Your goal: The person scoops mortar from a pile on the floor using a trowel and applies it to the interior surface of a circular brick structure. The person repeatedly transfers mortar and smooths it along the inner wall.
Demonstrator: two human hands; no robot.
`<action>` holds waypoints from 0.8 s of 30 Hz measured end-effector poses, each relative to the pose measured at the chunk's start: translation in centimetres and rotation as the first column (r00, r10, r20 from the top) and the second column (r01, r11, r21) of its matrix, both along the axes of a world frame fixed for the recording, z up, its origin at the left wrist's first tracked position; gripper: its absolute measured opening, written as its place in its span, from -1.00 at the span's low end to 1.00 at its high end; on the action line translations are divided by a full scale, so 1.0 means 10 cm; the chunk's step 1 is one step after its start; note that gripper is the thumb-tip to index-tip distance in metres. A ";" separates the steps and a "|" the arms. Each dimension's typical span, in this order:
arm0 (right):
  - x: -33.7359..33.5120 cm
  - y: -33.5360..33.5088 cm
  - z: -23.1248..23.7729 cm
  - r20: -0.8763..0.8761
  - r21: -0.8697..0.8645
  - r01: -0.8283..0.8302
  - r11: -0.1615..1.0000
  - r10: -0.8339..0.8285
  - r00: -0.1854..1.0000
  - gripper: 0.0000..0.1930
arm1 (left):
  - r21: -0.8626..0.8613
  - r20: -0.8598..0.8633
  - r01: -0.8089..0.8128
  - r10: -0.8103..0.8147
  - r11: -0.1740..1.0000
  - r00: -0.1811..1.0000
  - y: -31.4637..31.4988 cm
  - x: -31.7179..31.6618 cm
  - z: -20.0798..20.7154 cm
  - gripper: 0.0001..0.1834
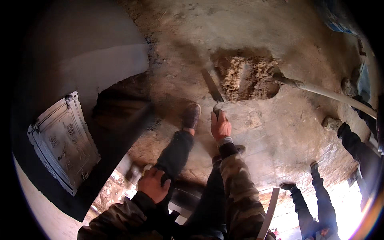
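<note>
So the floor [268,132] here is bare and brownish, scuffed and stained all over. Main thing on it is a patch of lumpy wet mud [252,84], darker round its edges. A long-handled tool [328,91] has its head at the mud's right edge. Right of the mud and a bit nearer there's a chunky stone [332,124], and a brown shoe [191,115] is planted to its near left.

trowel [213,87] dull, metal-looking; mortar-like mix [258,82] rough, lumpy; panel [66,146] matt, embossed; pole [332,92] smooth, wood-like
</note>
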State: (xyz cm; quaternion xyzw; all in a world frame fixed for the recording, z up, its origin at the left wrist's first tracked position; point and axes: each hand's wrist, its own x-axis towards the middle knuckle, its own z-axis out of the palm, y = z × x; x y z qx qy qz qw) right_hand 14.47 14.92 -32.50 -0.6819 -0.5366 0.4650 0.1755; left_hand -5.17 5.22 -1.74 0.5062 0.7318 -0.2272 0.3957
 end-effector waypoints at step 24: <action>-0.78 0.43 -0.91 0.028 -0.039 0.407 0.913 -0.406 0.914 -0.61 | 0.008 0.006 -0.077 0.077 0.997 0.997 0.14 -0.27 -0.01 -0.58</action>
